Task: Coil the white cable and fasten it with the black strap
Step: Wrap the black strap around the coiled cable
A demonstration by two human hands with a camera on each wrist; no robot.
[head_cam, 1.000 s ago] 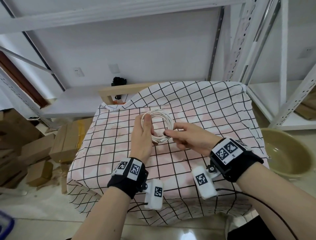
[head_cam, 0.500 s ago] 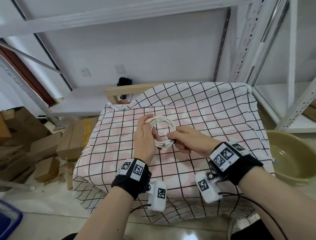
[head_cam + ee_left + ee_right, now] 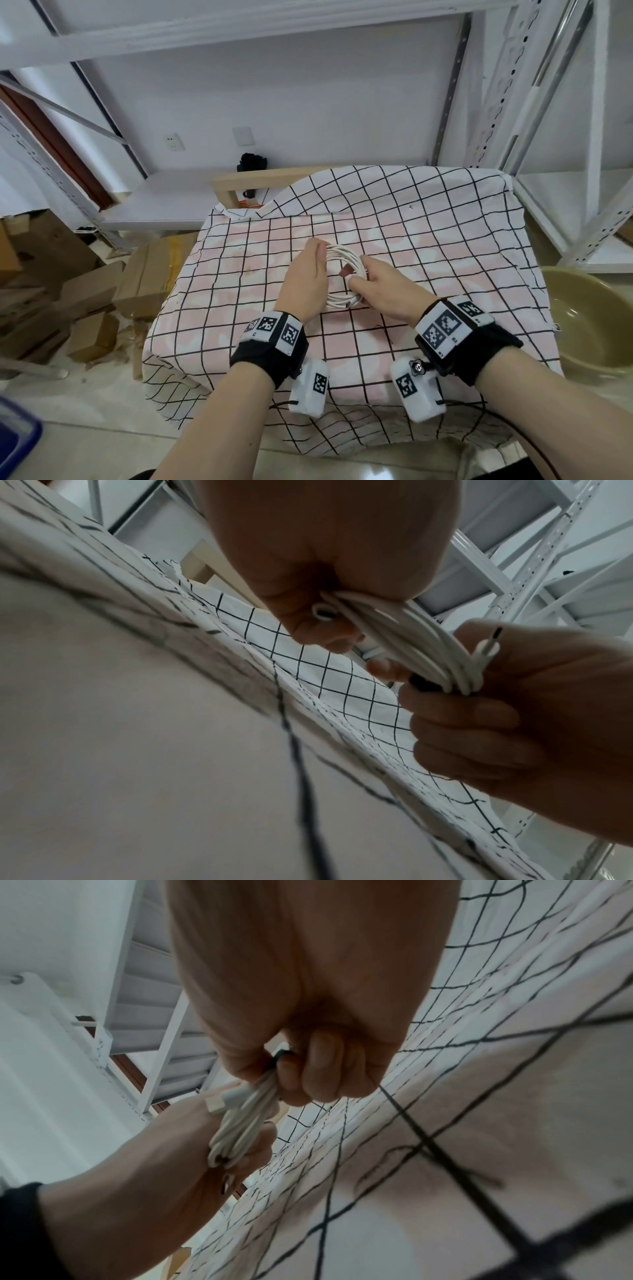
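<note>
The white cable (image 3: pixel 343 260) is wound into a round coil, held just above the checked cloth (image 3: pixel 428 240). My left hand (image 3: pixel 306 277) grips the coil's left side, fingers curled round the strands (image 3: pixel 383 618). My right hand (image 3: pixel 380 289) grips the right side of the coil (image 3: pixel 240 1118), with a connector end (image 3: pixel 222 1099) sticking out beside its fingers. A piece of the black strap (image 3: pixel 279 1057) shows between the right thumb and fingers; it also peeks out under the strands as a dark strap end (image 3: pixel 423 683). Most of the strap is hidden.
The cloth covers a low table (image 3: pixel 239 342). A tan basin (image 3: pixel 596 318) sits on the floor at the right, cardboard boxes (image 3: pixel 96 291) at the left. White metal shelving (image 3: pixel 565 137) stands behind and to the right. A blue bin (image 3: pixel 13 442) is at the lower left.
My right hand has slid from the coil's lower edge to grip its right side. The coil has lifted and tilted between both hands.
</note>
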